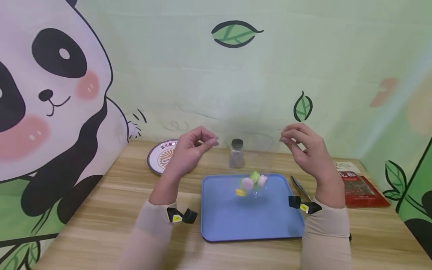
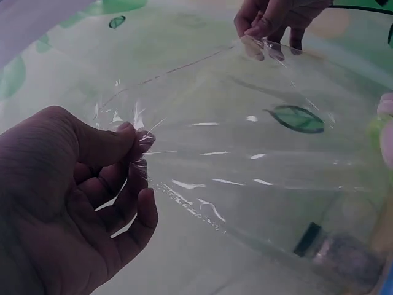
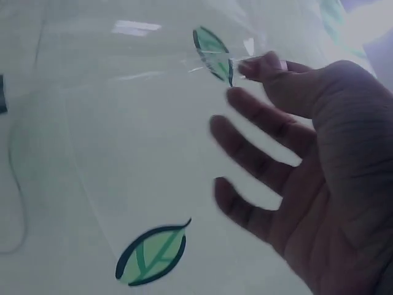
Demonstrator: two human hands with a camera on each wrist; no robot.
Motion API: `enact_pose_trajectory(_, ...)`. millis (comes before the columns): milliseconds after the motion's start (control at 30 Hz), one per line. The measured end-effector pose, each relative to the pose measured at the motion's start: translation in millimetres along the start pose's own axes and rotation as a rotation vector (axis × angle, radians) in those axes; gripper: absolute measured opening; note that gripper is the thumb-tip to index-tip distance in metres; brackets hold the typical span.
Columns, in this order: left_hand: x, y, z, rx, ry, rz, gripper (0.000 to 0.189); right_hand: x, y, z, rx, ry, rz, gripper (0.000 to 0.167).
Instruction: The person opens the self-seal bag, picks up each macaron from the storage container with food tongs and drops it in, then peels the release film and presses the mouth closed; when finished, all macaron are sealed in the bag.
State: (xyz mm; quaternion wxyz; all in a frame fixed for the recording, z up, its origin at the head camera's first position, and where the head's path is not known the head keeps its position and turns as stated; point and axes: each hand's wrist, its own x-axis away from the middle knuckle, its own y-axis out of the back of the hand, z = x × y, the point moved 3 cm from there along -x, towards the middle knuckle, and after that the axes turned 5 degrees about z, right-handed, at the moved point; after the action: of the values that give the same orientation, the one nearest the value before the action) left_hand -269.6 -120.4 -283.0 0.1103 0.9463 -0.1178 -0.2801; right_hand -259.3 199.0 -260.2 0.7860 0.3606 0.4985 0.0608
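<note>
Between both raised hands stretches a clear plastic bag (image 2: 209, 141), barely visible in the head view. My left hand (image 1: 190, 153) pinches one upper corner between thumb and fingers. At the opposite corner, my right hand (image 1: 307, 150) pinches the film with thumb and index finger; its other fingers are spread in the right wrist view. Several macarons (image 1: 248, 183), pink, green and yellow, show low in the bag, over the blue tray (image 1: 249, 225). Part of them appears at the right edge of the left wrist view.
Behind the tray stands a jar (image 1: 236, 155) with a black lid, seen through the film. A patterned plate (image 1: 154, 159) lies at the left, partly behind the left hand. On the right are a red food packet (image 1: 366, 193) and a slim dark utensil (image 1: 298, 186) beside the tray.
</note>
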Motion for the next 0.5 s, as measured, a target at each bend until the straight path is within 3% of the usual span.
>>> enact_pose_trajectory(133,-6.4,-11.7,31.8,0.028,0.143,0.086,0.015,11.2,-3.1,-13.9,0.021,-0.167,0.173,0.012)
enact_pose_trajectory(233,-7.1,-15.4,43.3,0.041,0.186,0.122,0.020,15.3,-6.2,-20.7,0.014,-0.219,0.223,0.010)
enact_pose_trajectory(367,-6.9,-16.1,41.4,0.034,0.179,0.135,0.018,10.8,-5.8,-17.2,0.024,-0.133,0.158,0.020)
enact_pose_trajectory(500,-7.2,-15.2,36.2,0.018,0.156,0.148,0.016,-5.4,-4.5,10.2,0.046,0.029,0.013,0.022)
